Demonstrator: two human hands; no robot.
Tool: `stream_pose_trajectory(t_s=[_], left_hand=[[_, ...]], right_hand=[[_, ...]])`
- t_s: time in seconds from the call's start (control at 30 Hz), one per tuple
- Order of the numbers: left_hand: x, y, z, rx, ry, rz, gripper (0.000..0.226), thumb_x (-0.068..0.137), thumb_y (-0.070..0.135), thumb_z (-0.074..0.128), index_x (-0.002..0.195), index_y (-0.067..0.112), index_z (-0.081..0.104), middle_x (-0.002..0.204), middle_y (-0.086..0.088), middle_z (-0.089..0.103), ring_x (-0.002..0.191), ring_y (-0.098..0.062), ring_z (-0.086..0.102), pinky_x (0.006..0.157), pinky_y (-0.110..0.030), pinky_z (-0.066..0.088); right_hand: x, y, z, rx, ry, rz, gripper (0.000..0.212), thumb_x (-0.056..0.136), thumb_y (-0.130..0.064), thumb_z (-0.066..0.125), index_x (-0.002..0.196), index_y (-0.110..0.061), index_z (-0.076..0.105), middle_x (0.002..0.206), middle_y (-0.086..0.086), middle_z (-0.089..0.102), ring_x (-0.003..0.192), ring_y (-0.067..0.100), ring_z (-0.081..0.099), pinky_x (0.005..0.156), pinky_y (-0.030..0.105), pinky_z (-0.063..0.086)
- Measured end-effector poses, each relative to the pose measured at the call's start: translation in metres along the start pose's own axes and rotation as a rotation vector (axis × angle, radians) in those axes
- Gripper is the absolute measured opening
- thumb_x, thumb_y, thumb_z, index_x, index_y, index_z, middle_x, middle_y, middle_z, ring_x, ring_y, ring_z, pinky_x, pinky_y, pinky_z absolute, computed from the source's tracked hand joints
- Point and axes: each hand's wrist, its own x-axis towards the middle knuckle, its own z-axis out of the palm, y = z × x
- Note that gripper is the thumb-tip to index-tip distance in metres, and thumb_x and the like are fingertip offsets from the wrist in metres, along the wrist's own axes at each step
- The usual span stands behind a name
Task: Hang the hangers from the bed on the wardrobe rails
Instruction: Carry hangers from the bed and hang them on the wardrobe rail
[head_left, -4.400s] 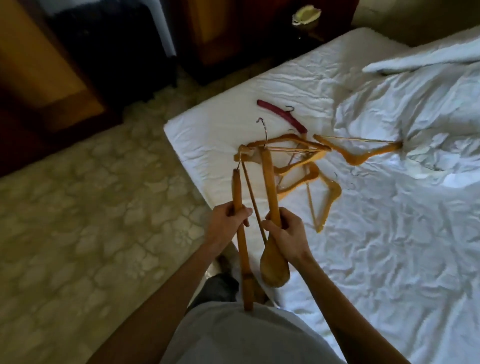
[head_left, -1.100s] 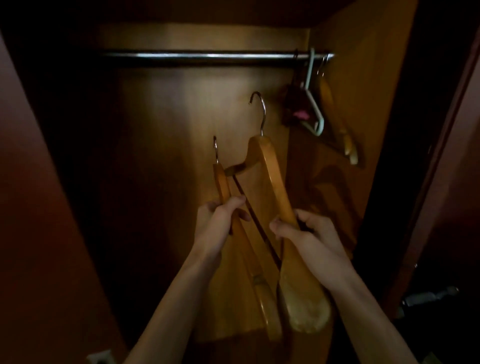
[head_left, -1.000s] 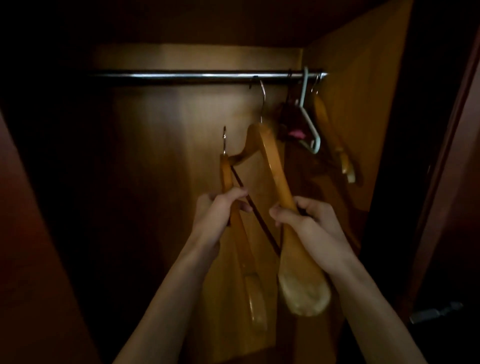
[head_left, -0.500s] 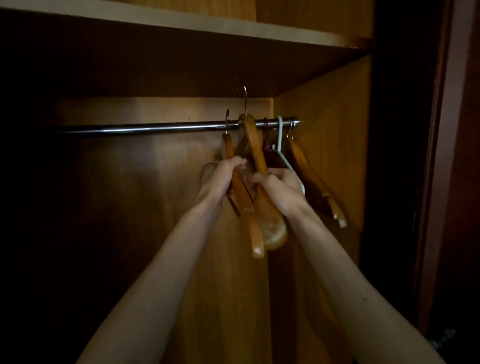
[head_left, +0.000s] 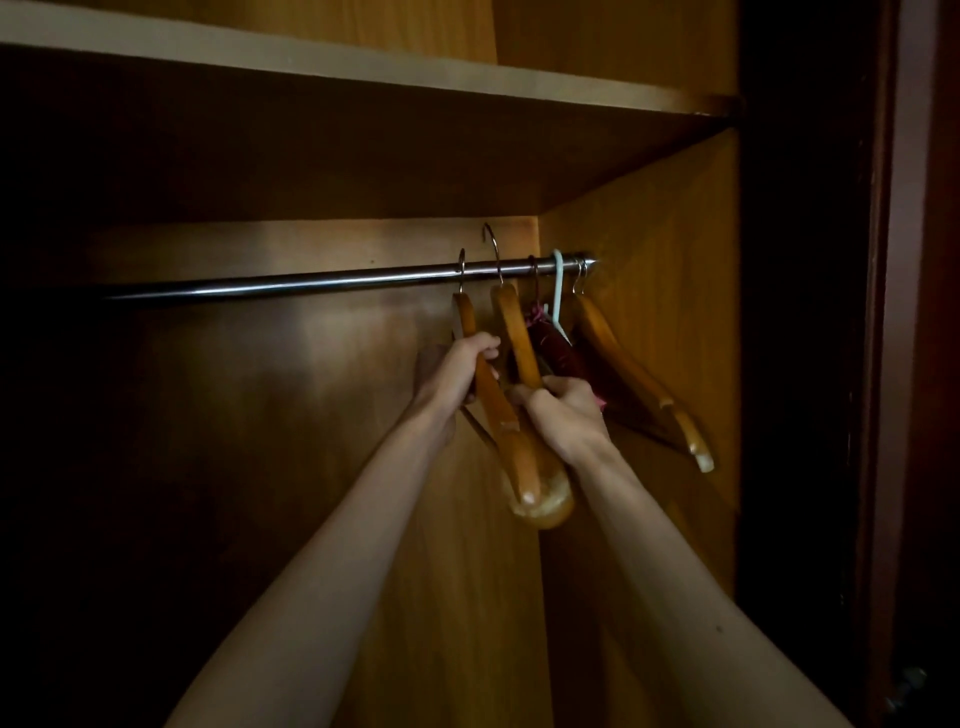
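A metal rail (head_left: 291, 283) runs across the dark wardrobe. My left hand (head_left: 457, 371) grips a thin wooden hanger (head_left: 493, 400) whose hook sits over the rail. My right hand (head_left: 563, 415) grips a broad wooden hanger (head_left: 517, 332); its hook rises above the rail, and whether it rests on the rail is unclear. Both hangers hang close together near the rail's right end.
Further right on the rail hang a dark red padded hanger (head_left: 558, 351), a pale green plastic hanger (head_left: 557, 291) and another wooden hanger (head_left: 631, 379). A wooden shelf (head_left: 363, 62) lies just above. The wardrobe's side wall (head_left: 649, 249) is close on the right.
Both hands have lifted the two hangers from the bed up to the rail. Over the last half second the hooks came level with the rail, and the left one sits over it.
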Motion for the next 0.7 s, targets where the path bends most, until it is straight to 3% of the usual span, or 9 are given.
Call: stream_pose_trajectory(t_s=[0.13, 0.27, 0.37, 0.53, 0.7], left_hand=[[0.006, 0.005, 0.005, -0.018, -0.057, -0.008, 0.018, 0.087, 0.031, 0.071, 0.08, 0.015, 0.074, 0.059, -0.001, 0.063, 0.06, -0.013, 0.059, 0.075, -0.034, 0.048], [0.012, 0.009, 0.01, -0.006, -0.126, 0.001, 0.02, 0.093, 0.031, 0.065, 0.08, 0.016, 0.069, 0.06, 0.001, 0.058, 0.063, -0.013, 0.055, 0.078, -0.035, 0.044], [0.022, 0.008, 0.014, -0.013, -0.14, -0.003, 0.021, 0.091, 0.037, 0.064, 0.08, 0.02, 0.07, 0.061, 0.005, 0.059, 0.06, -0.011, 0.054, 0.073, -0.032, 0.044], [0.04, -0.001, 0.024, -0.022, -0.172, -0.011, 0.024, 0.09, 0.043, 0.06, 0.074, 0.026, 0.064, 0.059, 0.009, 0.051, 0.051, -0.007, 0.043, 0.05, -0.024, 0.033], [0.05, -0.013, 0.04, -0.029, -0.203, -0.034, 0.027, 0.089, 0.042, 0.061, 0.065, 0.029, 0.057, 0.05, 0.011, 0.045, 0.048, -0.01, 0.037, 0.046, -0.024, 0.029]], right_hand=[[0.005, -0.003, 0.006, 0.039, 0.002, -0.016, 0.016, 0.088, -0.031, 0.066, 0.092, -0.018, 0.074, 0.078, 0.0, 0.072, 0.074, 0.015, 0.068, 0.057, 0.023, 0.046], [0.015, -0.002, 0.007, 0.013, 0.004, 0.0, 0.018, 0.084, -0.031, 0.065, 0.089, -0.018, 0.076, 0.084, 0.004, 0.075, 0.08, 0.019, 0.07, 0.066, 0.029, 0.054], [0.024, -0.003, 0.003, -0.002, 0.02, 0.027, 0.02, 0.083, -0.032, 0.065, 0.09, -0.017, 0.077, 0.086, 0.005, 0.075, 0.082, 0.02, 0.069, 0.072, 0.031, 0.056], [0.036, 0.005, -0.011, 0.016, 0.03, 0.085, 0.021, 0.083, -0.031, 0.068, 0.09, -0.014, 0.077, 0.087, 0.008, 0.074, 0.081, 0.022, 0.068, 0.071, 0.031, 0.053], [0.045, 0.011, -0.031, -0.043, -0.026, 0.112, 0.015, 0.08, -0.029, 0.069, 0.072, -0.017, 0.074, 0.073, 0.003, 0.072, 0.076, 0.021, 0.067, 0.069, 0.031, 0.051]])
